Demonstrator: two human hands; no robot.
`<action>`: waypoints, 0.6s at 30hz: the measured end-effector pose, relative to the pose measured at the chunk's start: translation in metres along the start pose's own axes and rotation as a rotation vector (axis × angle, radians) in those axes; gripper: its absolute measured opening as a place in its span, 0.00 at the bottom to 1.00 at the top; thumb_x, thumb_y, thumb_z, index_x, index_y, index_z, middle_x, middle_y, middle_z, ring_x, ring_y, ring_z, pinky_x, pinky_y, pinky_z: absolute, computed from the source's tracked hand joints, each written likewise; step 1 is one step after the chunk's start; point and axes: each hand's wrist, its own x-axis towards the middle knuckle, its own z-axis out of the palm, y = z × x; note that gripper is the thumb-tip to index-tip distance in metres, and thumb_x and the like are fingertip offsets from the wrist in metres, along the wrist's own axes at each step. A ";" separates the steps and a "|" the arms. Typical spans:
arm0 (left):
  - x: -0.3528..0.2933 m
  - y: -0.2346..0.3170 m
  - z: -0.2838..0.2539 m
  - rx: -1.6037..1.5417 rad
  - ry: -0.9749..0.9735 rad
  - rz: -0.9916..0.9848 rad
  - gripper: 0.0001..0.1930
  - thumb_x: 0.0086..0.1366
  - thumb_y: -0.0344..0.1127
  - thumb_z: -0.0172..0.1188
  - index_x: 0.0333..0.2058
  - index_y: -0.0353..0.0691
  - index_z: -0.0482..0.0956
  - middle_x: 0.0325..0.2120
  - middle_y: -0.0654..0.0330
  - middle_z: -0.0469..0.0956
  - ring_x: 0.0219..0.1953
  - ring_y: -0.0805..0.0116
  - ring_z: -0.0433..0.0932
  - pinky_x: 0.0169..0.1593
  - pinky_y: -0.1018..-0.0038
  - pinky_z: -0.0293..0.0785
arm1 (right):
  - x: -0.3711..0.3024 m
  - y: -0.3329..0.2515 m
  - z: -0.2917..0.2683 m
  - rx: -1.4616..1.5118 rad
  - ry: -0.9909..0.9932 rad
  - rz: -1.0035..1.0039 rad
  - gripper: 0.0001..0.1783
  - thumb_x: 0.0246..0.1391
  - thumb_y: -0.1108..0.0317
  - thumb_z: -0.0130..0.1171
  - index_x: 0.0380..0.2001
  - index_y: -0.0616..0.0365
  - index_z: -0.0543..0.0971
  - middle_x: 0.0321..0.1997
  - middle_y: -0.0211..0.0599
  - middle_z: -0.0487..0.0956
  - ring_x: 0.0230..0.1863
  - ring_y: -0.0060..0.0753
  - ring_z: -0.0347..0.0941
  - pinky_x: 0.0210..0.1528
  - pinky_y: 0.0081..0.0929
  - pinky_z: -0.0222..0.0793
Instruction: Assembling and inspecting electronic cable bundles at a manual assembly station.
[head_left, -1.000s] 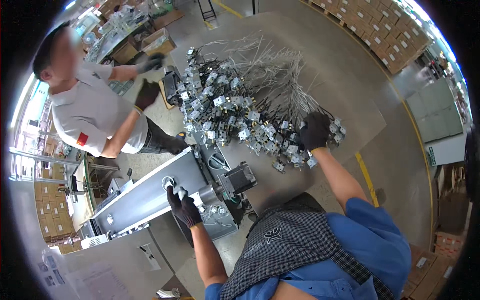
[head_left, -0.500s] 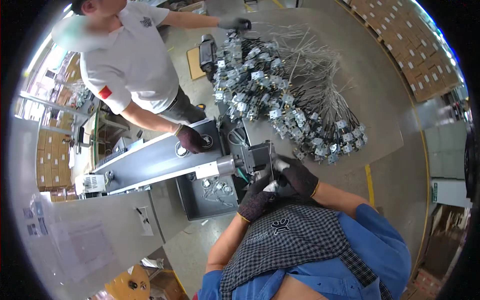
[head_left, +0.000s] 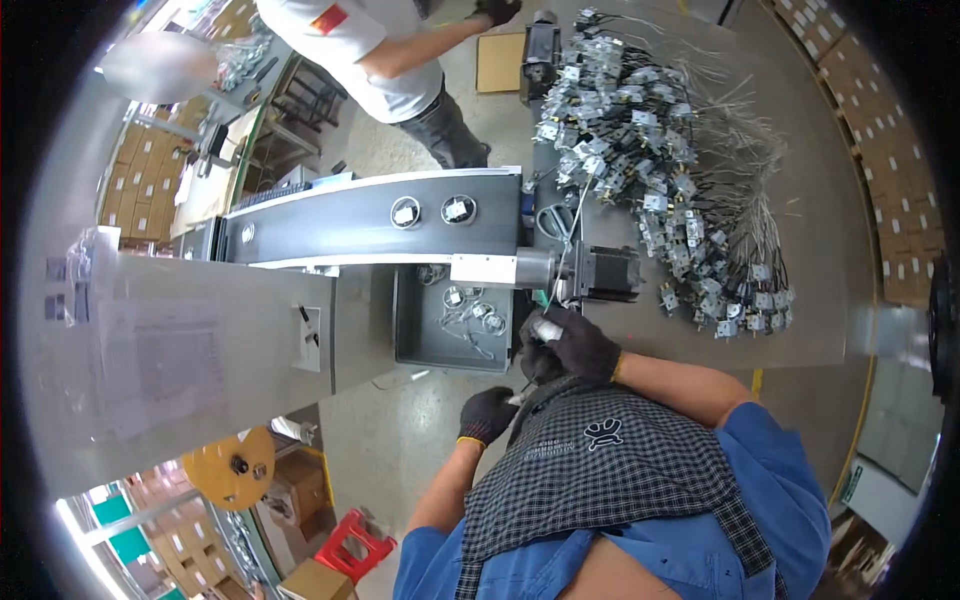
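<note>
My right hand (head_left: 582, 346), in a dark knit glove, is closed at the front of my apron, just below the motor (head_left: 608, 274) at the conveyor's end. A thin pale cable (head_left: 566, 262) runs down past the motor into its fingers. Lower and to the left, my left hand (head_left: 486, 415), gloved alike, is closed, with a short dark piece of cord (head_left: 527, 386) at its fingertips. The fingertips of both hands look white. Whatever else lies between the hands is hidden by the gloves.
A conveyor belt (head_left: 330, 222) carries coiled cable pieces. Beneath its near edge sits a grey bin (head_left: 452, 350) with several coils. Scissors (head_left: 554, 222) lie beside the motor. A large heap of wired metal parts (head_left: 640, 130) covers the table. Across the belt stands a co-worker (head_left: 390, 60).
My view has swung left. My hands have drawn apart, the left moving down and left. The co-worker's hand has left the belt, where two coils now show.
</note>
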 end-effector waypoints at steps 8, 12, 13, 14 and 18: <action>-0.038 -0.085 0.072 -0.302 -0.193 -0.349 0.29 0.70 0.60 0.49 0.54 0.42 0.80 0.44 0.45 0.84 0.47 0.44 0.82 0.53 0.56 0.76 | 0.035 -0.002 0.011 0.076 0.076 0.315 0.19 0.71 0.56 0.43 0.42 0.61 0.76 0.33 0.42 0.81 0.27 0.38 0.81 0.25 0.36 0.80; -0.057 -0.122 0.100 -0.164 -0.190 -0.326 0.28 0.71 0.58 0.48 0.52 0.40 0.81 0.47 0.44 0.82 0.52 0.45 0.80 0.56 0.57 0.73 | 0.011 0.000 0.019 0.078 -0.003 0.555 0.19 0.70 0.57 0.44 0.45 0.62 0.76 0.37 0.45 0.83 0.30 0.43 0.84 0.24 0.39 0.80; -0.055 -0.127 0.104 -0.165 -0.194 -0.325 0.28 0.71 0.58 0.48 0.52 0.40 0.81 0.47 0.44 0.82 0.52 0.45 0.80 0.56 0.57 0.73 | 0.012 0.007 0.016 0.109 -0.009 0.591 0.19 0.70 0.57 0.44 0.45 0.61 0.76 0.38 0.45 0.83 0.30 0.43 0.84 0.23 0.39 0.80; -0.052 -0.131 0.110 -0.152 -0.195 -0.336 0.28 0.71 0.58 0.49 0.51 0.40 0.81 0.46 0.44 0.83 0.51 0.43 0.80 0.55 0.56 0.74 | 0.015 0.014 0.012 0.138 -0.016 0.627 0.19 0.70 0.57 0.44 0.45 0.61 0.77 0.39 0.45 0.83 0.31 0.43 0.84 0.23 0.39 0.80; -0.009 -0.098 0.105 -0.532 -0.216 -0.485 0.25 0.72 0.53 0.50 0.51 0.37 0.81 0.40 0.44 0.84 0.43 0.45 0.83 0.48 0.58 0.77 | 0.032 0.027 -0.006 0.023 0.012 0.645 0.18 0.70 0.56 0.44 0.45 0.59 0.77 0.38 0.41 0.83 0.29 0.40 0.83 0.23 0.39 0.81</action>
